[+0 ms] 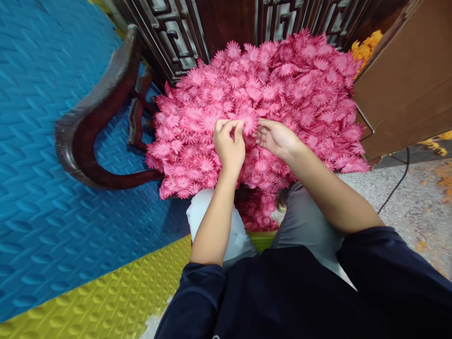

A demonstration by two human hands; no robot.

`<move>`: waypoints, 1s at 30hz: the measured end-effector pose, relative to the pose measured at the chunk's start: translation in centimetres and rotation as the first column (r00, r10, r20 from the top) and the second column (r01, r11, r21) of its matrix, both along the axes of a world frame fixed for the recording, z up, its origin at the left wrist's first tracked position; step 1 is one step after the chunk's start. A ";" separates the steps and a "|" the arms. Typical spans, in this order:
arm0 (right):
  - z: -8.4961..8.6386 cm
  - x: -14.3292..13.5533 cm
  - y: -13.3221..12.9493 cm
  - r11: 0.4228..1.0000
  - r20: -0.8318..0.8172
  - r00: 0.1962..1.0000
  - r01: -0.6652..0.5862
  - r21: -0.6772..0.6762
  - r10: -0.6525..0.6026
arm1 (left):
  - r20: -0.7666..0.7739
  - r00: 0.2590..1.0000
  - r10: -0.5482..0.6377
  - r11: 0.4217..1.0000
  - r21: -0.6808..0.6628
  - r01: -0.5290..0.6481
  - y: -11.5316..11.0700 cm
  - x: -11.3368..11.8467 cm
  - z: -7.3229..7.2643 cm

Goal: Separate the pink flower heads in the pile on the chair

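A large heap of pink artificial flower pieces point(208, 103) spreads out in front of me. Above its near middle, my left hand point(230, 141) pinches the left edge of one pink flower point(249, 121) between thumb and forefinger. Just right of that flower is my right hand point(275, 137), its fingers slightly curled and its fingertips close to the petals. Whether the right fingertips touch the flower or hold anything small is too fine to tell. More pink pieces point(261, 209) lie lower down between my knees.
A dark curved wooden armrest point(84, 117) stands at the left over blue matting point(35, 188). Carved dark wood point(176, 37) rises behind the heap. A cardboard box point(406, 80) and orange pieces point(367, 47) are at the right, with a black cable point(397, 183) below.
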State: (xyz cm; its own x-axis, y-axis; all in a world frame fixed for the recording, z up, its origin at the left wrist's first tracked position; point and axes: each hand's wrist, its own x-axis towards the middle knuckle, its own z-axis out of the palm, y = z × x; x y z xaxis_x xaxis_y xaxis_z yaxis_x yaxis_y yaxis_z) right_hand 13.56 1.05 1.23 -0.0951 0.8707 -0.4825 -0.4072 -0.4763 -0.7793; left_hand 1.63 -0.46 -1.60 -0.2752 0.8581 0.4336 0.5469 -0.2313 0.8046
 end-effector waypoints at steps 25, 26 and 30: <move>0.1 -0.6 -0.6 0.997 0.026 0.997 0.071 -0.002 -0.071 | -0.162 0.987 -0.019 0.998 0.062 0.029 0.0 0.2 -0.8; 0.2 -0.6 -0.6 0.997 0.031 0.996 0.079 -0.008 -0.079 | -0.152 0.988 -0.019 0.997 0.072 0.030 0.1 0.2 -0.9; 0.1 -0.4 -0.3 0.996 0.037 0.996 0.082 -0.036 -0.081 | -0.125 0.992 -0.035 0.994 0.098 0.047 0.3 0.1 -1.0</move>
State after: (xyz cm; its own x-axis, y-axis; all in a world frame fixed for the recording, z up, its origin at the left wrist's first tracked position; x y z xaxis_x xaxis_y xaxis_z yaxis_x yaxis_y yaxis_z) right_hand 13.18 0.72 1.30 -0.0067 0.8561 -0.5168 -0.4187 -0.4717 -0.7760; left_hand 1.70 -0.17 -2.65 -0.1800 0.8179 0.5465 0.6287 -0.3316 0.7033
